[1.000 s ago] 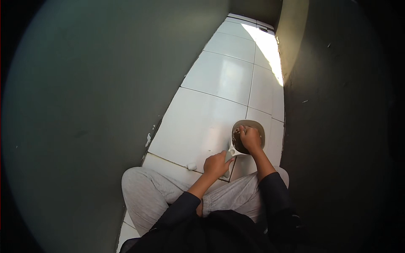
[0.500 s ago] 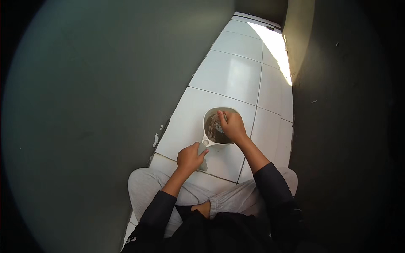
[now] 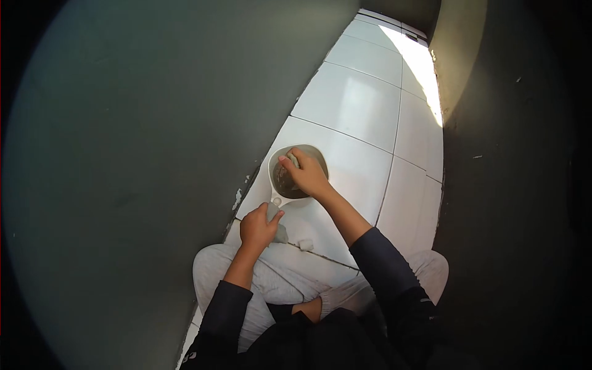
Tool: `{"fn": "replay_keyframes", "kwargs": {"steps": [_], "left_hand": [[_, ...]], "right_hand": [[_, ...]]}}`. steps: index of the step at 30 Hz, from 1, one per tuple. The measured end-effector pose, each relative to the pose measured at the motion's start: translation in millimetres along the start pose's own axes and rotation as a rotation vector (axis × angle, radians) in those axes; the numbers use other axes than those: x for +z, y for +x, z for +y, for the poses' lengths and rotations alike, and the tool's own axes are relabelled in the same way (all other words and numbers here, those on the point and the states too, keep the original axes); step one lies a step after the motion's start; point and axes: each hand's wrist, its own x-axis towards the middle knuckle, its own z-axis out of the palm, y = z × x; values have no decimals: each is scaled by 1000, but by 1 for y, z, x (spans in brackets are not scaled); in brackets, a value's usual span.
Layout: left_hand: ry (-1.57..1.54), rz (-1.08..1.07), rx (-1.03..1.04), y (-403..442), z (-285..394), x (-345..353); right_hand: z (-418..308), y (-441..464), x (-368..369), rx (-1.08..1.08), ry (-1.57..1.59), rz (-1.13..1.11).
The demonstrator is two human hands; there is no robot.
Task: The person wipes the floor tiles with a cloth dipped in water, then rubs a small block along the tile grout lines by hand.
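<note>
A white saucepan [image 3: 271,179] with a long grey handle [image 3: 281,234] sits on the tiles in front of me, with dark brown contents inside. My left hand [image 3: 258,228] is wrapped round the handle, its thumb along the top. My right hand [image 3: 305,172] reaches into the pan with its fingers closed on a pale, greenish-grey lump [image 3: 293,160], mostly hidden by the fingers; its kind cannot be made out. Just right of the handle's end, a small whitish piece [image 3: 305,245] lies on the floor.
White floor tiles [image 3: 364,102] run ahead between a dark wall [image 3: 154,123] on the left and another dark wall [image 3: 499,203] on the right. Pale flakes [image 3: 237,198] lie along the left edge. My crossed legs [image 3: 216,271] border the near side.
The pan and both hands appear further left in view, partly because the view has shifted. My right hand now covers more of the contents. The whitish floor piece has come into sight.
</note>
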Motion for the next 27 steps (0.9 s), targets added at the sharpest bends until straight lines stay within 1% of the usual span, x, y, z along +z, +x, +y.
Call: {"fn": "replay_keyframes", "kwargs": {"steps": [2,4,7,9,10,12,13,15,16,17,18,20,21,23,24,26,27], "left_hand": [[-4,3,-38,0,-1,0],[-15,-18,-55,1,-2,-2],[-34,-27,-43,0,-6,1],[-44,-12,-25,0,-11,4],[-42,-25,-11,1,-12,4],[-40,-34,5,-1,-8,1],[-23,-3,0,-4,-1,-4],[-5,31,-1,-9,4,-7],[82,206,63,-12,6,-7],[169,380,128,-13,8,-8],[173,383,134,-14,12,-10],[-248,364,281,-22,29,-16],[-301,316,361,-32,45,-17],[-448,93,433,-57,75,-11],[-482,38,485,-66,88,-8],[-606,-24,378,-74,97,5],[-605,-26,380,-73,95,9]], "right_hand": [[7,3,-13,-52,330,-47],[-5,-6,-45,70,548,-169],[-14,-27,-87,107,478,-199],[-9,-43,-106,106,253,-239],[-6,-52,-114,100,248,-239],[1,-72,-125,-141,-123,-182],[3,-80,-130,-148,-127,-178],[7,-98,-135,-61,-158,-153],[7,-107,-136,-66,-158,-149],[6,-115,-137,-13,-39,-147],[5,-124,-137,40,81,-144],[-5,-142,-132,53,86,-157],[-10,-150,-126,47,113,-161],[-18,-164,-114,24,166,-154],[-19,-168,-108,0,166,-145],[-23,-173,-104,-51,98,-136],[-21,-174,-106,-50,98,-133]]}}
